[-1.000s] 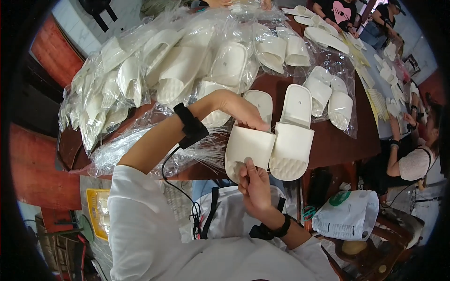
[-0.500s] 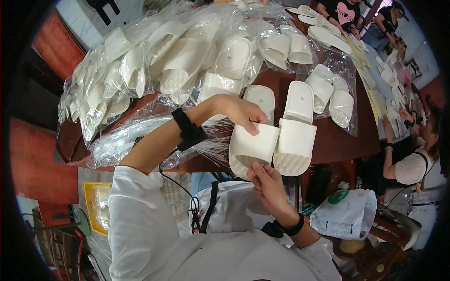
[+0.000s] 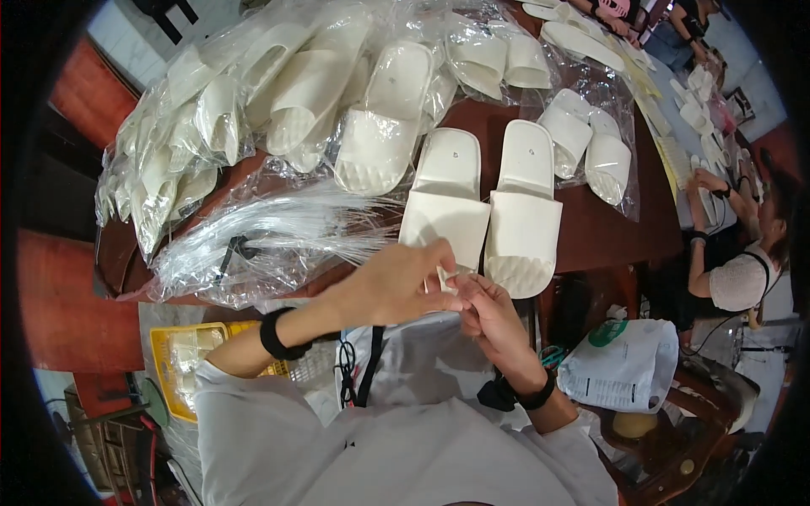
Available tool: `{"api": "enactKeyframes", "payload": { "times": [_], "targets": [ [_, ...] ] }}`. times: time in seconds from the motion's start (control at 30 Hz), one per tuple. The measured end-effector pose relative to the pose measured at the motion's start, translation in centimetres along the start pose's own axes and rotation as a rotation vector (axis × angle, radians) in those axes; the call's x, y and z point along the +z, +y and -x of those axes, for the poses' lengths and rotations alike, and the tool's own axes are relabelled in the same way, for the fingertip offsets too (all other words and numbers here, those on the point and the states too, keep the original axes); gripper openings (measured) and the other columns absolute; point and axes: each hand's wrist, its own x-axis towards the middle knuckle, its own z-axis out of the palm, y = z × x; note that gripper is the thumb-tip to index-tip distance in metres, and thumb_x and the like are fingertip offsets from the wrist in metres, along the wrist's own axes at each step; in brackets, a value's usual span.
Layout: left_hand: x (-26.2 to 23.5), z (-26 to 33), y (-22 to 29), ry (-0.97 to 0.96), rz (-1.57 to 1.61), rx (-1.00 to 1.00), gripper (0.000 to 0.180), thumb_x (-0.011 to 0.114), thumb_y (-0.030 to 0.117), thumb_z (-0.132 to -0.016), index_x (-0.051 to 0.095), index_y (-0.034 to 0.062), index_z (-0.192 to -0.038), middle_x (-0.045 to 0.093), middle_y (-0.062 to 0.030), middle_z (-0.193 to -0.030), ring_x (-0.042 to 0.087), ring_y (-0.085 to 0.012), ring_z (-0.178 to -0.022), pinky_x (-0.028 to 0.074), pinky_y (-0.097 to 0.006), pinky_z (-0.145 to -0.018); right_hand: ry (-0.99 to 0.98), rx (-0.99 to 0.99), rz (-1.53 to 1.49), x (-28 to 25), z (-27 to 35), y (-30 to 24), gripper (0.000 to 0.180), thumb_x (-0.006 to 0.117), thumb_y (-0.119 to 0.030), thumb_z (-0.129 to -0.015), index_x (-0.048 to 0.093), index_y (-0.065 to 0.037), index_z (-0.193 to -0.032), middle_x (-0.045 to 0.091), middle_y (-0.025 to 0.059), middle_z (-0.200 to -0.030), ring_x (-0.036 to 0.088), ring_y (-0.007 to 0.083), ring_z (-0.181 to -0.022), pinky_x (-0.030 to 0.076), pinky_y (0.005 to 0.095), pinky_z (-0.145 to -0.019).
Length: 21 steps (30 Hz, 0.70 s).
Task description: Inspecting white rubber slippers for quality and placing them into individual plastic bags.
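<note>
close to the person's chest, the left hand point(image 3: 396, 282) and the right hand point(image 3: 489, 316) meet just below the near edge of the dark red-brown wooden tabletop point(image 3: 612, 228), and both pinch a small thin white strip point(image 3: 447, 277) between them; the left hand's fingertips are closed together on it from the left, and the right hand's thumb and forefinger are closed on it from the right, though what the strip is cannot be told. each wrist wears a black band. directly beyond the hands, a pair of plain white foam slide slippers point(image 3: 481, 207) lies loose on the tabletop, side by side and touching, toes toward the person, with the toe ends reaching the table's near edge. to the left of the pair, a loose sheaf of clear, empty plastic bags point(image 3: 270, 240) lies spread across the tabletop and partly over its edge. behind that, a big heap of white slippers sealed in clear plastic bags point(image 3: 278, 93) covers the far left part of the table. right of the loose pair, another bagged pair of white slippers point(image 3: 586, 143) lies near the right edge. below the tabletop at left, a yellow plastic crate point(image 3: 181, 367) stands on the floor, and at lower right a white plastic sack point(image 3: 629, 375) sits. at the far right edge, another person point(image 3: 742, 270) works at a neighbouring table.
</note>
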Motion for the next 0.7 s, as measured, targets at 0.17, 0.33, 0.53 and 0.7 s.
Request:
{"api": "enactKeyframes", "payload": {
  "times": [0.17,0.33,0.53,0.7],
  "targets": [
    [3.3,1.0,-2.0,0.128,0.231,-0.047,0.035,0.07,0.016,-0.083,0.047,0.0023,-0.106,0.066,-0.0104,-0.076,0.066,-0.0203,-0.067,0.05,-0.03,-0.062,-0.022,-0.023,0.028,0.1,-0.1,0.3,0.029,0.052,-0.033,-0.098,0.061,-0.006,-0.104,0.043,-0.0073,-0.069,0.027,0.0006,-0.048,0.019,0.0192,-0.043],
    [3.8,1.6,-2.9,0.095,0.643,-0.222,0.034,0.068,0.012,-0.086,0.048,0.0035,-0.112,0.064,-0.0043,-0.081,0.063,-0.0101,-0.07,0.05,-0.022,-0.061,-0.002,-0.03,-0.198,-0.1,0.9,0.1,0.034,0.042,-0.033,-0.102,0.059,-0.004,-0.105,0.046,-0.0042,-0.076,0.027,0.0024,-0.05,0.021,0.0194,-0.044],
    [4.8,1.7,-3.7,-0.034,0.919,-0.306,0.033,0.069,0.015,-0.086,0.057,0.0027,-0.115,0.065,-0.0036,-0.083,0.063,-0.0091,-0.067,0.051,-0.021,-0.057,-0.003,-0.081,-0.364,-1.1,1.5,0.6,0.03,0.041,-0.031,-0.102,0.056,-0.005,-0.103,0.05,-0.0012,-0.081,0.037,0.006,-0.058,0.031,0.0214,-0.05],
    [5.7,1.2,-3.5,-0.007,0.982,-0.345,0.031,0.069,0.02,-0.088,0.059,0.0018,-0.111,0.066,-0.0039,-0.084,0.064,-0.0102,-0.067,0.053,-0.021,-0.058,0.068,-0.122,-0.208,-0.1,1.9,0.4,0.032,0.042,-0.03,-0.102,0.058,-0.003,-0.099,0.052,-0.0005,-0.084,0.045,0.0079,-0.067,0.037,0.0233,-0.058]
  ]
}}
